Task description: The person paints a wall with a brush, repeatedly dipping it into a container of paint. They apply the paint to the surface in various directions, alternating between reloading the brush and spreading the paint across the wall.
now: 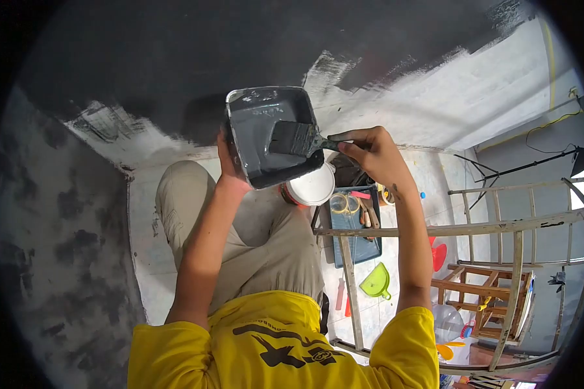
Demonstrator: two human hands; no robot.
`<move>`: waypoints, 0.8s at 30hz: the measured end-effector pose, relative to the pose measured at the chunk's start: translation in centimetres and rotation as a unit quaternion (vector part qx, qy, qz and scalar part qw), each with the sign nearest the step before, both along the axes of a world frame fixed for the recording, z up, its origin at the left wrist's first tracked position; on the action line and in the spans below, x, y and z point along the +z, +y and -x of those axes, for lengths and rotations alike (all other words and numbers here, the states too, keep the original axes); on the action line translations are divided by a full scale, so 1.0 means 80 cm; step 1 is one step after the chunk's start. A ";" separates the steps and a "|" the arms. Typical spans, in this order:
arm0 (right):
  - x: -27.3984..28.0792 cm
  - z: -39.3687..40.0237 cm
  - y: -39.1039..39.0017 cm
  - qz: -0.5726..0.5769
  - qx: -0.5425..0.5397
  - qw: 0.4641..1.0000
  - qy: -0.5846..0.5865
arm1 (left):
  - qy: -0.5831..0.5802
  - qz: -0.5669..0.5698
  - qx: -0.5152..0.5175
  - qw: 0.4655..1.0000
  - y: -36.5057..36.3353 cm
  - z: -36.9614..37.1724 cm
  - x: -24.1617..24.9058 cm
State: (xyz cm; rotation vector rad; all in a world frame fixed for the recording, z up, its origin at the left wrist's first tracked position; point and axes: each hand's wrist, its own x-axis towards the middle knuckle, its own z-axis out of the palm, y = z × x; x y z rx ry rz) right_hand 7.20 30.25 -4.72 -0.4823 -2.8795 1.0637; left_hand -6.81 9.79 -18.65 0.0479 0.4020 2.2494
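A bright green plastic dustpan [374, 282] lay on the pale tiled floor [435, 170], near a dark blue rectangular tray [355, 251] of tools. Rightward stood a long-railed, ladder-like frame [461, 229], with a brown wooden stool [468, 288] and a clear, blue-capped plastic bottle [446, 322] just beyond its near rail.

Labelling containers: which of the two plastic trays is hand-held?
The squarish dark tray coated in grey paint, held in the left hand; the rectangular blue-grey tray lies on the white tiled floor, holding tools.
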 end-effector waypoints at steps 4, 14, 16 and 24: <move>0.004 -0.013 -0.003 0.111 -0.047 0.992 0.046 | -0.025 -0.042 -0.003 0.999 0.008 -0.004 -0.006; -0.062 -0.035 -0.002 0.278 -0.167 0.938 0.124 | 0.013 -0.149 -0.012 0.989 0.025 -0.011 -0.010; -0.066 -0.034 -0.013 0.331 -0.198 0.911 0.145 | 0.019 -0.108 0.024 0.994 0.031 -0.013 -0.010; -0.088 0.033 -0.016 0.380 -0.259 0.822 0.336 | 0.001 -0.072 0.073 0.995 0.048 -0.008 -0.018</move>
